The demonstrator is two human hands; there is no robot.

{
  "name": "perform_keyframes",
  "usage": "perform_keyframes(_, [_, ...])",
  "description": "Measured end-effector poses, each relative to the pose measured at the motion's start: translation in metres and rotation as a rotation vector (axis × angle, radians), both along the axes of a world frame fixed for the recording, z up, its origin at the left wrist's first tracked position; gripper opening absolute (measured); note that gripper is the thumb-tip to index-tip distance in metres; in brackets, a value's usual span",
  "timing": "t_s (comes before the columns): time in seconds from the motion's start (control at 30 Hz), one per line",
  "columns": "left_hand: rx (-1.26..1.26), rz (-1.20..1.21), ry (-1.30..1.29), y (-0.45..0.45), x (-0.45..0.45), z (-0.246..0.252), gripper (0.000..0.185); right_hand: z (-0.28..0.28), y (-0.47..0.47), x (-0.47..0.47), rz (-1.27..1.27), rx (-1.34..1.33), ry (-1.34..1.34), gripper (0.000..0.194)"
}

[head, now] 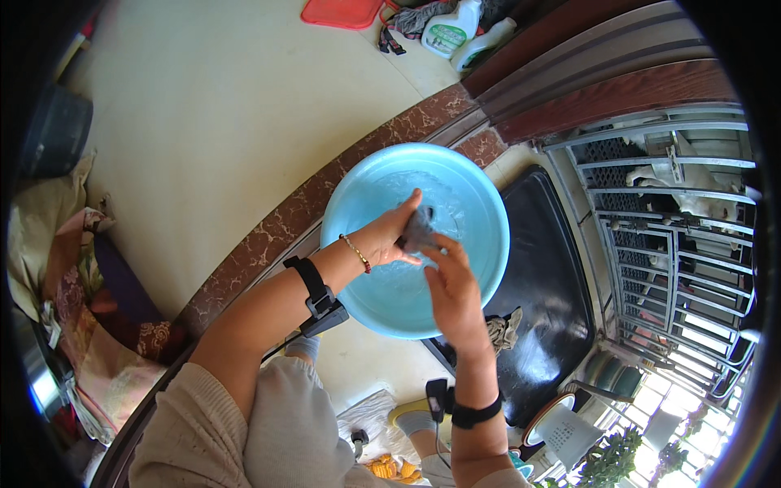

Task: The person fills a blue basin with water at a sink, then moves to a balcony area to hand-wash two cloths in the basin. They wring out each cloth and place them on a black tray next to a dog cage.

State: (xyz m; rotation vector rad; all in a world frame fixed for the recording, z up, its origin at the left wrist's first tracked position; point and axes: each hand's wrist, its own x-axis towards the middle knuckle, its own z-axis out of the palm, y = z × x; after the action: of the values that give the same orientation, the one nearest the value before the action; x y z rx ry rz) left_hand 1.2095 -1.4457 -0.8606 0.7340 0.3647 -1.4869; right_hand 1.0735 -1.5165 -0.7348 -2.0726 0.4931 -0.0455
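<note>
A round light-blue plastic basin [366, 305] with clear water in its bottom stands before me. Over its middle, a small, dark grey wet cloth [418, 230] bunches between my hands; blur hides its exact shape. My left hand [393, 238], a beaded bracelet on its wrist, holds the cloth with the thumb raised and fingers spread around it. From the lower right, my right hand [453, 280] grips the cloth's lower edge with its fingertips. Both forearms wear black straps with small devices.
Beneath the basin's right side lies a black tray [549, 268] with a crumpled brown cloth [506, 329]. A marble-patterned threshold [256, 250] runs behind the basin. Metal bars [665, 201] at right enclose white-and-dark animals. White detergent bottles [451, 27] and a red dustpan-like item [341, 12] are at the top.
</note>
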Motion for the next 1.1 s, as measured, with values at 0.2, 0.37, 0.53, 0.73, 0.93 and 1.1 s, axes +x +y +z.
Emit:
perform_keyframes(0.2, [0.011,0.147,0.147,0.005,-0.012,-0.001,0.015,0.02,0.022,-0.029,-0.171,0.549,-0.161,0.033])
perform_keyframes(0.37, [-0.104,0.237,0.195,0.002,-0.032,0.015,0.016,-0.025,-0.034,-0.028,-0.599,0.863,-0.356,0.024])
perform_keyframes(0.53, [-0.247,0.198,0.103,-0.004,-0.041,0.044,0.03,-0.09,-0.025,-0.016,-0.696,1.242,-0.435,0.053])
perform_keyframes(0.73, [-0.145,-0.241,-0.716,0.006,-0.035,0.066,0.048,-0.079,-0.009,-0.007,-0.809,1.413,-0.468,0.051])
perform_keyframes(0.93, [-0.102,-0.442,-0.651,0.014,-0.027,0.099,0.043,-0.046,0.003,-0.002,-0.876,1.369,-0.497,0.045])
perform_keyframes(1.1, [-0.142,-0.64,-0.358,0.038,-0.017,0.131,0.033,-0.015,0.018,-0.008,-0.692,0.86,-0.282,0.036])
